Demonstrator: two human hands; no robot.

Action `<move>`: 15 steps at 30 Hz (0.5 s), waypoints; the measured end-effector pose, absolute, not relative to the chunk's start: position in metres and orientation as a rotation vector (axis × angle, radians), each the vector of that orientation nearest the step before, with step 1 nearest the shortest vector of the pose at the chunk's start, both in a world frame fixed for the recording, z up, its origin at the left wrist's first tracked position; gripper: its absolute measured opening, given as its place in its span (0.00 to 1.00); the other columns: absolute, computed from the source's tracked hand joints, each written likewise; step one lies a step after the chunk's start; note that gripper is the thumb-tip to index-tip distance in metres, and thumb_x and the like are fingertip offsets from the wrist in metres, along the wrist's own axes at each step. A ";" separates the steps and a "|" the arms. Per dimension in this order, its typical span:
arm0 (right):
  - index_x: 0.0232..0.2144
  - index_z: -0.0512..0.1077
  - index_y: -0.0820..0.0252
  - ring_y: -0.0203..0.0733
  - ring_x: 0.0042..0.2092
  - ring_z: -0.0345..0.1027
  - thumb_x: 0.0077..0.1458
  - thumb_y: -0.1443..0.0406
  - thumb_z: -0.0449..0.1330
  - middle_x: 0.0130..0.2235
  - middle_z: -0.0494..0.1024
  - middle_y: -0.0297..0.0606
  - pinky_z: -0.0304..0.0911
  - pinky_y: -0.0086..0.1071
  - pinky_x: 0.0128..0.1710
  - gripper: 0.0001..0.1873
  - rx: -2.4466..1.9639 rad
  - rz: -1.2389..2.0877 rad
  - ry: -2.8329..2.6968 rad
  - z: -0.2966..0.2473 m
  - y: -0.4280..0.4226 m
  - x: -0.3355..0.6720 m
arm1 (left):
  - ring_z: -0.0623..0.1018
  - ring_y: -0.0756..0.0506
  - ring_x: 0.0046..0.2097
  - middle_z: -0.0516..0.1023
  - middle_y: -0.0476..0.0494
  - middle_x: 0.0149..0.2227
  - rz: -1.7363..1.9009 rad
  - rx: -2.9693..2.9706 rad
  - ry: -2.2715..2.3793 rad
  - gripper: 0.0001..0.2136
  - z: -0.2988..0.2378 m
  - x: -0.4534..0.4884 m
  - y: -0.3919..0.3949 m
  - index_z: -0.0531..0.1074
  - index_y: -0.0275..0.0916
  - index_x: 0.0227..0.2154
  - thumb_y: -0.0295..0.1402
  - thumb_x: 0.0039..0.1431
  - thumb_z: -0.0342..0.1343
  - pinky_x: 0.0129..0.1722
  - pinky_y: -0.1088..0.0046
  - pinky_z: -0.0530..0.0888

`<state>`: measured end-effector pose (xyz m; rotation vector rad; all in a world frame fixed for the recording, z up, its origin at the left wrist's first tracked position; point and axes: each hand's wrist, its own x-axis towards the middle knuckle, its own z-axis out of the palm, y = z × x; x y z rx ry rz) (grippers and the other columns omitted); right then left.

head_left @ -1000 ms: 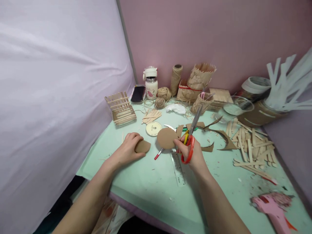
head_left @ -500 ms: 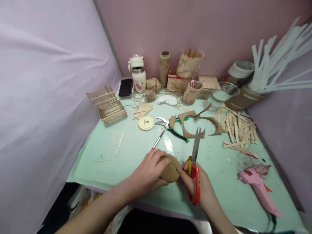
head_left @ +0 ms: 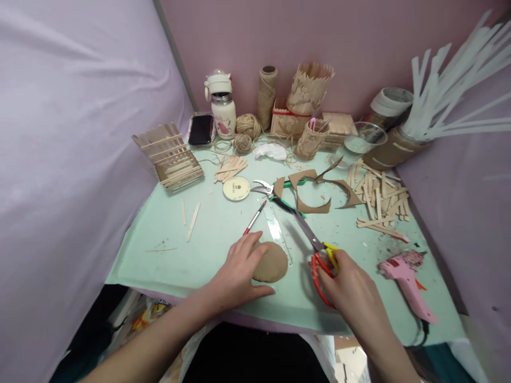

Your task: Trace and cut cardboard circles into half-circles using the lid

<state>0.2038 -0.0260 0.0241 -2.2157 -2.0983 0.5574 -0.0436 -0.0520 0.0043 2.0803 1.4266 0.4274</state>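
Note:
A round piece of brown cardboard (head_left: pixel 272 263) lies at the front middle of the table. My left hand (head_left: pixel 243 268) is at its left edge, fingers spread, with part of the disc hidden beneath them. In my right hand (head_left: pixel 348 276) is a pair of scissors (head_left: pixel 315 242) with red and yellow handles, held to the right of the disc. Their blades look closed and point up and left toward the pruning shears (head_left: pixel 281 204). Behind the disc lie a clear ruler (head_left: pixel 275 226) and a red-tipped pen (head_left: pixel 254 217).
Cut cardboard scraps (head_left: pixel 315 206) lie behind the scissors. A pink glue gun (head_left: pixel 409 279) and a pile of craft sticks (head_left: pixel 379 197) are on the right. A round lid (head_left: pixel 236 189) and a stick basket (head_left: pixel 171 159) are left. A bottle (head_left: pixel 223 114) and twine (head_left: pixel 248 126) stand behind.
The cardboard disc has gone from between both hands down to the table. My right hand has moved right with the scissors, whose blades have swung to the left. My left fingers have spread.

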 end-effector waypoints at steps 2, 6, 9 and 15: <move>0.27 0.55 0.52 0.47 0.26 0.68 0.56 0.50 0.51 0.25 0.71 0.36 0.54 0.33 0.25 0.15 -2.285 0.485 -2.084 0.019 -0.029 0.216 | 0.55 0.27 0.66 0.55 0.28 0.65 0.443 2.058 1.503 0.41 -0.001 -0.033 -0.055 0.57 0.42 0.59 0.40 0.43 0.70 0.61 0.40 0.60; 0.29 0.58 0.52 0.50 0.29 0.70 0.55 0.50 0.51 0.26 0.72 0.38 0.57 0.35 0.25 0.15 -2.325 0.541 -2.005 0.009 -0.040 0.228 | 0.58 0.29 0.65 0.59 0.30 0.64 0.464 2.117 1.455 0.37 -0.010 -0.019 -0.059 0.57 0.42 0.59 0.33 0.46 0.67 0.61 0.42 0.61; 0.33 0.62 0.54 0.52 0.32 0.71 0.53 0.49 0.52 0.29 0.73 0.41 0.60 0.37 0.27 0.16 -2.332 0.562 -1.921 0.003 -0.047 0.227 | 0.59 0.31 0.65 0.60 0.30 0.62 0.433 2.163 1.364 0.33 -0.010 -0.021 -0.052 0.58 0.39 0.58 0.29 0.49 0.63 0.61 0.45 0.62; 0.42 0.67 0.61 0.55 0.38 0.71 0.56 0.52 0.49 0.35 0.74 0.48 0.65 0.41 0.33 0.21 -2.172 0.439 -1.908 -0.006 -0.050 0.229 | 0.60 0.32 0.63 0.61 0.30 0.60 0.470 2.152 1.434 0.28 -0.003 -0.056 -0.011 0.59 0.38 0.58 0.36 0.55 0.60 0.61 0.44 0.61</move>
